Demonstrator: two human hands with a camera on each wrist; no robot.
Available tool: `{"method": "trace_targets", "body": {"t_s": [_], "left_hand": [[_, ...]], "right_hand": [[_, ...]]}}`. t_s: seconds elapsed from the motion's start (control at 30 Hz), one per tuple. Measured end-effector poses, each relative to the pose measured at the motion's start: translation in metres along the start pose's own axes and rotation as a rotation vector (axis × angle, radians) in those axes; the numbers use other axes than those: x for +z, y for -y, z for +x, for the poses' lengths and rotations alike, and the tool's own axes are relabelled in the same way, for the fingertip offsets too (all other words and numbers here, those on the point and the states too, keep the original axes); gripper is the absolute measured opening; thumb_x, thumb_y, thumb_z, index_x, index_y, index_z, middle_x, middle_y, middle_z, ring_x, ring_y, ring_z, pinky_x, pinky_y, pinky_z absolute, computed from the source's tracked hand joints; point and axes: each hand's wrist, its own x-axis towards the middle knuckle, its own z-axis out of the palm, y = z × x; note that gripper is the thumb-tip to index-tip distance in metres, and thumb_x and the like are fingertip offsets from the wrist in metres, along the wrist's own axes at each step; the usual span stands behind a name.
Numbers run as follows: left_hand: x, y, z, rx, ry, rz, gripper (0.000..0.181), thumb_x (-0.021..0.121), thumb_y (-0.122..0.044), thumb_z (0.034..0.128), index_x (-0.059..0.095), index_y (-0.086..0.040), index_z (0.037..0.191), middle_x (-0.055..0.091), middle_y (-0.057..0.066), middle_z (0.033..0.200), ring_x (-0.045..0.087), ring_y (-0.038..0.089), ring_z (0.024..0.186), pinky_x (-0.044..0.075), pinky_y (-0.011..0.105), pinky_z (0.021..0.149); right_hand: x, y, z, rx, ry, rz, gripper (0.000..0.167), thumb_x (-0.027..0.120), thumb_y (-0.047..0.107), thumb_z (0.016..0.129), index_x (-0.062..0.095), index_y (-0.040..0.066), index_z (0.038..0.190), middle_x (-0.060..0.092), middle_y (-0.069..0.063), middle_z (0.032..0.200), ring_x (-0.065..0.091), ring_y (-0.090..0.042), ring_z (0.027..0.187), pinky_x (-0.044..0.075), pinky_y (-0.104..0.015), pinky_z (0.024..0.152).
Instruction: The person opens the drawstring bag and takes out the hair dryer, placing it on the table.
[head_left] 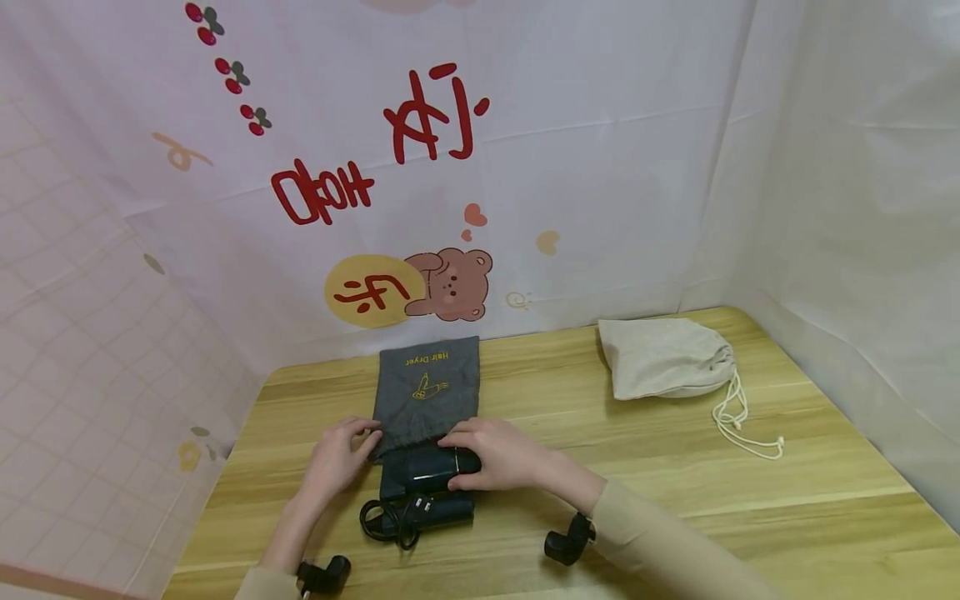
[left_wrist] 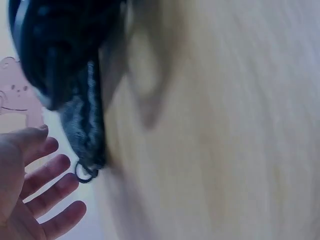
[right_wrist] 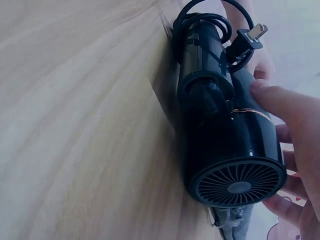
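A dark, glossy hair dryer [head_left: 431, 471] with its handle [head_left: 452, 509] folded alongside lies near the table's front. My right hand [head_left: 498, 454] grips the rear of its barrel, thumb on one side and fingers on the other. In the right wrist view the round intake grille [right_wrist: 240, 186] faces the camera, and a black cord with a two-pin plug [right_wrist: 246, 44] is coiled round the handle. Just beyond the dryer, a grey drawstring pouch [head_left: 427, 396] lies flat. My left hand [head_left: 335, 457] is at the pouch's near left corner, fingers loosely spread beside a small cord loop [left_wrist: 86, 173].
A cream drawstring bag [head_left: 663, 358] lies at the back right of the wooden table [head_left: 555, 392], its white cords [head_left: 738, 412] trailing forward. Printed white cloth [head_left: 600, 167] hangs behind the table and along its sides.
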Motion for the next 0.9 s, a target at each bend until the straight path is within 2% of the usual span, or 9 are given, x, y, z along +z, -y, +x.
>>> {"method": "trace_targets", "body": {"t_s": [0.2,0.4,0.63,0.77,0.9], "left_hand": [[-0.013,-0.015,-0.006,-0.044,-0.021,-0.042,0.035,0.064,-0.028,0.1060,0.073,-0.007,0.132,0.071,0.019,0.135,0.069,0.039,0.122,0.057,0.058,0.099],[-0.019,-0.037,-0.018,-0.039,-0.038,-0.083,0.041,0.062,-0.032,0.1070,0.067,-0.009,0.141,0.066,0.020,0.143,0.065,0.041,0.129,0.058,0.057,0.098],[-0.014,-0.059,-0.032,0.015,-0.096,-0.122,0.045,0.065,-0.033,0.1052,0.065,-0.010,0.144,0.065,0.018,0.145,0.060,0.044,0.137,0.050,0.063,0.109],[-0.010,-0.072,-0.037,0.038,-0.128,-0.125,0.045,0.067,-0.033,0.1036,0.065,-0.012,0.143,0.065,0.015,0.146,0.060,0.043,0.138,0.050,0.062,0.109],[-0.005,-0.085,-0.040,0.053,-0.134,-0.128,0.046,0.070,-0.033,0.1019,0.066,-0.014,0.144,0.065,0.013,0.148,0.060,0.041,0.139,0.050,0.061,0.111]], "right_hand": [[-0.009,0.002,-0.013,-0.011,-0.030,0.025,0.056,0.070,0.051,0.099,0.064,0.019,0.145,0.067,0.000,0.144,0.064,-0.019,0.133,0.054,-0.039,0.112],[-0.017,-0.002,-0.030,0.008,-0.014,0.004,0.063,0.069,0.054,0.099,0.059,0.021,0.151,0.060,-0.003,0.154,0.057,-0.024,0.144,0.049,-0.045,0.119],[-0.021,-0.013,-0.049,-0.002,-0.039,-0.040,0.069,0.071,0.053,0.096,0.055,0.020,0.154,0.053,-0.007,0.161,0.051,-0.028,0.150,0.045,-0.050,0.121],[-0.024,-0.018,-0.061,-0.014,-0.082,-0.071,0.070,0.073,0.052,0.096,0.054,0.019,0.154,0.052,-0.007,0.162,0.050,-0.032,0.150,0.045,-0.053,0.120],[-0.030,-0.024,-0.076,-0.013,-0.128,-0.104,0.071,0.076,0.049,0.093,0.055,0.019,0.153,0.053,-0.007,0.162,0.051,-0.035,0.149,0.046,-0.055,0.119]]}}
